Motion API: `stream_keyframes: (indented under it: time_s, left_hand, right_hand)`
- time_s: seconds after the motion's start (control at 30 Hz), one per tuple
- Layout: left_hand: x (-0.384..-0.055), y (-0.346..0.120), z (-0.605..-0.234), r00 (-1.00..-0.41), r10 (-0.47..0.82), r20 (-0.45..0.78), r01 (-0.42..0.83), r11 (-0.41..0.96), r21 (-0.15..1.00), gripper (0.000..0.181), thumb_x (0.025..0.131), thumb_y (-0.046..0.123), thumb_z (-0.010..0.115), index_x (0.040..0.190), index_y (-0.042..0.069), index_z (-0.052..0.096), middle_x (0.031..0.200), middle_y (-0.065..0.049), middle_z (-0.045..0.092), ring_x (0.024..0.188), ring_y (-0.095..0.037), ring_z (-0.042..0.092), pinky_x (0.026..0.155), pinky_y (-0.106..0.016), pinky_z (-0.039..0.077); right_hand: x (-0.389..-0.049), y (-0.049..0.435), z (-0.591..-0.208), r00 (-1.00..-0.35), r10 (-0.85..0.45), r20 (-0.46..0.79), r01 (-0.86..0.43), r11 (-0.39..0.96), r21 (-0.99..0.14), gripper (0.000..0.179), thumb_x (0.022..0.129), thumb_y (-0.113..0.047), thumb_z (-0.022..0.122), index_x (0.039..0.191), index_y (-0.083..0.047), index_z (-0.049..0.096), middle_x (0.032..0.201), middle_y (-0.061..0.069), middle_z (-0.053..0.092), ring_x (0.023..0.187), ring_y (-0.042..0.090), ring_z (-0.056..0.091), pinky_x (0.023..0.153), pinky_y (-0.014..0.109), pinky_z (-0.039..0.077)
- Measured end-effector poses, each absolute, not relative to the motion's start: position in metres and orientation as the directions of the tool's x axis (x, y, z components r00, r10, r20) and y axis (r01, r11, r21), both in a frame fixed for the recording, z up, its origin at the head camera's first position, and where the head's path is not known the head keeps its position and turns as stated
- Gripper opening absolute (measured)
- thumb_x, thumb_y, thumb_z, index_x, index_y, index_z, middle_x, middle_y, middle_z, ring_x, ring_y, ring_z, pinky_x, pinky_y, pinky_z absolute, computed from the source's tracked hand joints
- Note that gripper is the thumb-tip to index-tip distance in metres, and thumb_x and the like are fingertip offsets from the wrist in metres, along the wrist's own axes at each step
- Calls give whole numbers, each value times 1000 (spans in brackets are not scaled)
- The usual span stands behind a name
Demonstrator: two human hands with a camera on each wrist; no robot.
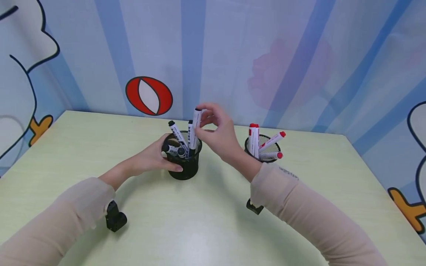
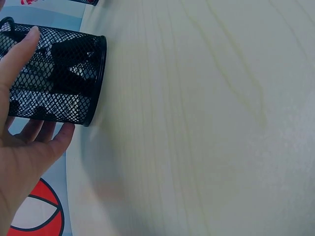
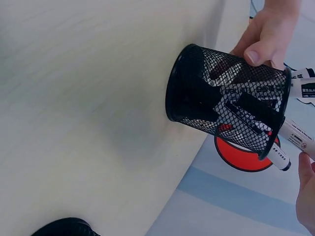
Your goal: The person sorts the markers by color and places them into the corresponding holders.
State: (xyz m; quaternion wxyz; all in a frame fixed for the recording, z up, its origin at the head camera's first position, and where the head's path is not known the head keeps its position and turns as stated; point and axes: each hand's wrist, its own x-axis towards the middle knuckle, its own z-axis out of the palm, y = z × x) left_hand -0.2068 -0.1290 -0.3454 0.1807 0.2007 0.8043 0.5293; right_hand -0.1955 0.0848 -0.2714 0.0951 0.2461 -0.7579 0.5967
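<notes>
My left hand (image 1: 148, 157) holds a black mesh pen cup (image 1: 184, 170) from its left side, thumb across the front. The left wrist view shows the fingers curled about the cup's mesh wall (image 2: 64, 73). Several white markers with black caps lean inside, one marker (image 1: 177, 132) tilting left. Over the rim, my right hand (image 1: 219, 135) pinches an upright white marker (image 1: 197, 120) between thumb and fingers. In the right wrist view this marker (image 3: 298, 135) has its black lower end inside the cup, seen through the mesh.
A second mesh cup (image 1: 280, 147) stands to the right, near my right forearm, with several red-capped markers (image 1: 255, 136) in it. Both stand on a pale wooden table (image 1: 196, 221). Behind the table's far edge hangs a printed blue curtain (image 1: 219, 55).
</notes>
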Motion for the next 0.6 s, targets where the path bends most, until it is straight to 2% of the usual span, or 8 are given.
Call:
stream_keyframes:
  time_s: [0.37, 0.6]
  left_hand:
    - [-208, -129, -346, -852, 519, -66, 138, 344, 929, 91, 74, 18, 80, 142, 12, 19, 136, -10, 38, 124, -29, 35, 104, -53, 30]
    - [-208, -129, -347, -851, 520, -66, 138, 343, 929, 91, 73, 18, 80, 141, 11, 20, 135, -10, 39, 124, -28, 35, 104, -53, 31]
  right_hand:
    - [-192, 84, -288, -833, -313, 456, -528, 209, -823, 41, 83, 2, 62, 121, -9, 52, 97, 8, 55, 86, 17, 58, 76, 30, 54]
    - [-191, 86, -301, -826, -338, 451, -532, 198, -824, 41, 81, 7, 61, 119, -7, 52, 94, 9, 56, 85, 18, 58, 75, 29, 55]
